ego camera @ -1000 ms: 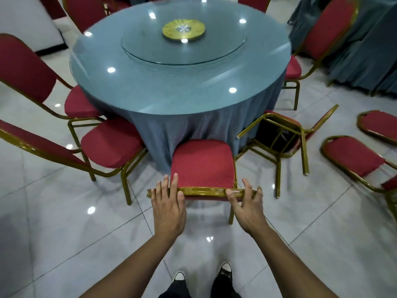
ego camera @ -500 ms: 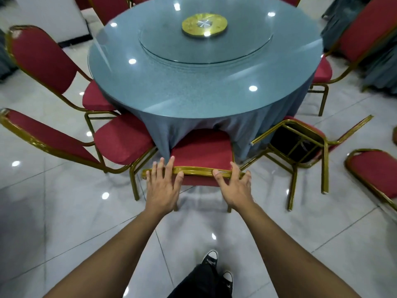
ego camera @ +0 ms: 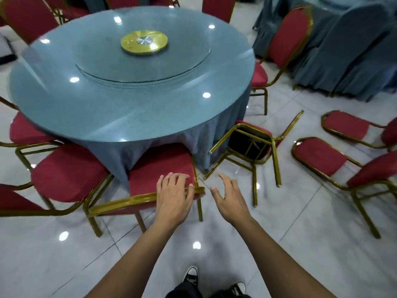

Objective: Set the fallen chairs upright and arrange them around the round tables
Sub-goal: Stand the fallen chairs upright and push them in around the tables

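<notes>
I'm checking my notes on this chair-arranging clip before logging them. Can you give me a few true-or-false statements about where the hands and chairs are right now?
1. The left hand rests on the gold top rail of the chair pushed in at the round table. True.
2. The right hand holds the same chair's rail. False: it hovers open in the air, to the right of the chair and touching nothing.
3. A fallen chair lies beside the table's cloth, its legs pointing toward the camera. True.
4. Every chair in view stands upright. False: that one is tipped over, and two more lie on the floor at right.
5. Plates are set on the table. False: only a glass turntable with a gold hub sits there.
</notes>
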A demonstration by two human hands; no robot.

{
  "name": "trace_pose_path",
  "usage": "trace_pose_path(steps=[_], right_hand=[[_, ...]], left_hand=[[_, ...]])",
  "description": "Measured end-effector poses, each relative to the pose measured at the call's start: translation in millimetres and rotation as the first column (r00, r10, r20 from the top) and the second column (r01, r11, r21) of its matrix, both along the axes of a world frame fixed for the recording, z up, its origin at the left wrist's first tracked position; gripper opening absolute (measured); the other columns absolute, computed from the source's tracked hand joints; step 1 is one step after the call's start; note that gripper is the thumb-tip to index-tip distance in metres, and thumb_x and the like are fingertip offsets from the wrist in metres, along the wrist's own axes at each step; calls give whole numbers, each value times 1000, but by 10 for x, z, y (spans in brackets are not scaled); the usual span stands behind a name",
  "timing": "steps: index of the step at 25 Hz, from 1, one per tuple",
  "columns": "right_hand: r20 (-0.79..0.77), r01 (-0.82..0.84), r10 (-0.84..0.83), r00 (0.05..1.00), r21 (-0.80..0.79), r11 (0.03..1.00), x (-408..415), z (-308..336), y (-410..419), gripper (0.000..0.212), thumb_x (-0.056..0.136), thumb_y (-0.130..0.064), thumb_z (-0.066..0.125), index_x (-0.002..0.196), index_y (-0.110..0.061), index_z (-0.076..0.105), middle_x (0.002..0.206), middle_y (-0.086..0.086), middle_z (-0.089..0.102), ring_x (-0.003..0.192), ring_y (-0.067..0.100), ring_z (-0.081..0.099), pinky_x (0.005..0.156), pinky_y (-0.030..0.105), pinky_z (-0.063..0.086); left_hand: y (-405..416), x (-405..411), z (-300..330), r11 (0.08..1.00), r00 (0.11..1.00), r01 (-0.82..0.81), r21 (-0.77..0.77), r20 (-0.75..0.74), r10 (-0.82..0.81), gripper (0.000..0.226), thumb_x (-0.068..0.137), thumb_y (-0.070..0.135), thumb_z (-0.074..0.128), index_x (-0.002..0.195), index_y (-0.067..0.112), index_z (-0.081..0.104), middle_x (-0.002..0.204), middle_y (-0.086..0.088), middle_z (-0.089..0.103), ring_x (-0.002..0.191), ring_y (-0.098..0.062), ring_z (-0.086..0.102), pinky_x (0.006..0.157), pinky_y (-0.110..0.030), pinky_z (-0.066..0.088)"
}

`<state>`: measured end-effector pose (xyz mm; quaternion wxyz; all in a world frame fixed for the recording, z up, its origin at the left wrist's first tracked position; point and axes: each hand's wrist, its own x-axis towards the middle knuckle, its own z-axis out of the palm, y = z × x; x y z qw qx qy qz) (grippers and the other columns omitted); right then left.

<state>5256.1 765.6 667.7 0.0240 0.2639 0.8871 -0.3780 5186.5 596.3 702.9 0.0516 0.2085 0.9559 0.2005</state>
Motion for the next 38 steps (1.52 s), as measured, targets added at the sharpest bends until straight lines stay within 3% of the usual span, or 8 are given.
trace_pose_path(steps=[5,9,13,20,25,31,38], right_hand=[[-89,199,-195,977,32,980,396,202,1021,52,101,-39,51,150,-29,35,150,-1,41,134,19,44,108,36,41],[-156,299,-295,943,4,954,766,270,1990,44,100,-31,53,143,-31,44,141,-4,46,128,15,48,103,32,43],[-192,353,-351,917,-25,935,1156,246,3017,40,100,-31,54,139,-35,46,134,-7,49,120,9,50,92,26,42],[-172,370,-378,910,-76,926,1568,145,4527,32,101,-34,52,132,-41,48,130,-13,49,115,-1,48,89,27,43],[-167,352,-363,916,-93,931,1340,65,5526,33,99,-28,54,131,-36,52,127,-9,53,113,3,52,89,27,41],[-138,287,-285,949,-5,958,733,89,6855,37,97,-22,58,134,-27,53,122,-4,55,113,12,56,93,30,47],[-109,309,-311,944,-34,950,118,55,8188,35,97,-21,58,132,-27,54,120,0,56,111,15,57,99,40,48]], left_hand=[[1119,148,119,977,978,203,67,32,-205,32,101,34,48,132,28,54,132,5,54,125,-15,46,109,-34,33],[2152,373,159,954,955,288,86,49,-293,31,101,34,47,130,28,55,129,5,56,119,-16,49,103,-36,39],[3234,750,143,951,952,287,112,77,-297,30,101,36,47,129,31,56,129,8,56,120,-12,47,103,-30,35],[4732,1112,123,956,948,285,76,126,-293,28,101,37,46,127,32,57,126,10,57,116,-12,49,103,-34,42],[5676,867,22,956,947,284,78,132,-292,28,101,35,45,127,30,56,125,8,57,115,-14,48,102,-36,41],[6986,301,-138,966,955,231,119,163,-249,28,100,32,47,127,30,55,124,7,57,113,-16,49,98,-33,38],[8228,-346,-164,960,946,261,101,170,-276,28,99,34,46,125,31,56,123,8,59,112,-14,50,99,-34,38]])
